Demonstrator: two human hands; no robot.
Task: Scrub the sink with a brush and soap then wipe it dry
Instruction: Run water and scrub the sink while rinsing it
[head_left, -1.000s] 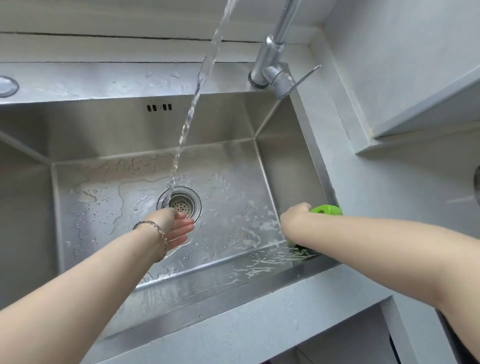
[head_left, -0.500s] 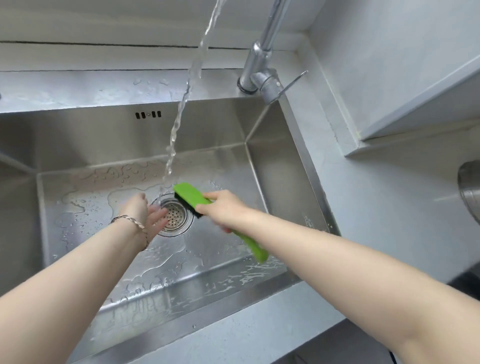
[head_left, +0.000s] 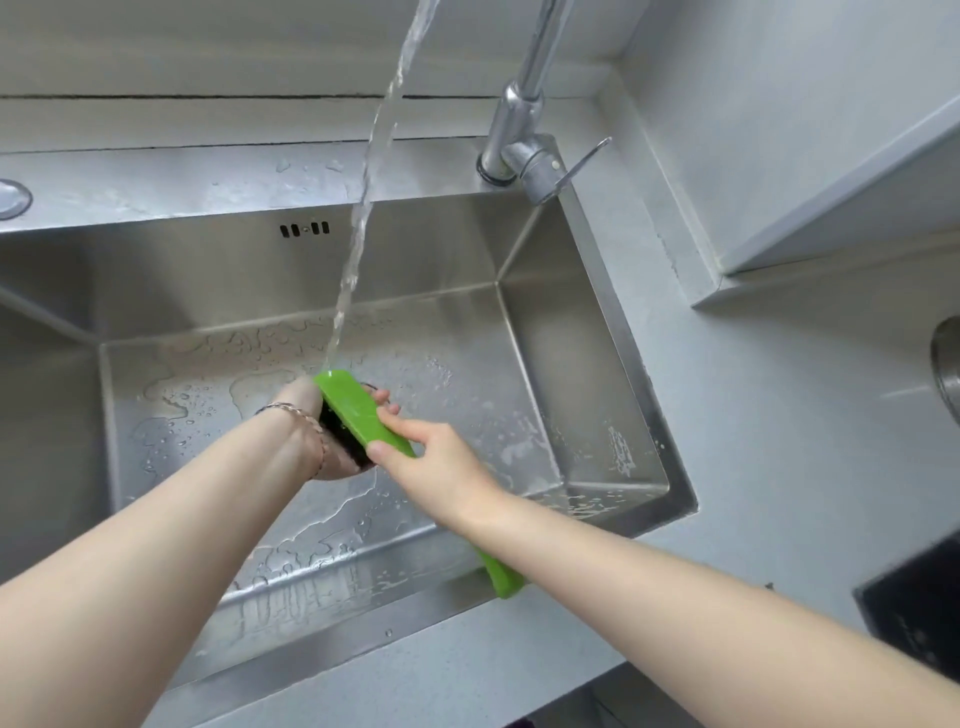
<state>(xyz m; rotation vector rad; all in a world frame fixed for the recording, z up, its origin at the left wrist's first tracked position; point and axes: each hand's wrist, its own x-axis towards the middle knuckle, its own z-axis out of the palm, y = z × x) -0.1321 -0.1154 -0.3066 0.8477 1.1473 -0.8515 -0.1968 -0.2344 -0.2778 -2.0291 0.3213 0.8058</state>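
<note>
Gripping green brush (head_left: 358, 415) handle, right hand (head_left: 441, 462) closed around it; left hand (head_left: 317, 431) cupped under bristles; water stream (head_left: 358, 218) hitting brush head over sink (head_left: 587, 332).

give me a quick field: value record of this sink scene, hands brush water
brush: green brush, bristles down, head under the stream
right hand: right hand closed on the brush handle
left hand: left hand cupped under the bristles
water: stream running from the faucet, landing on the brush
sink: steel sink, wet floor
drain: hidden behind the hands
</note>
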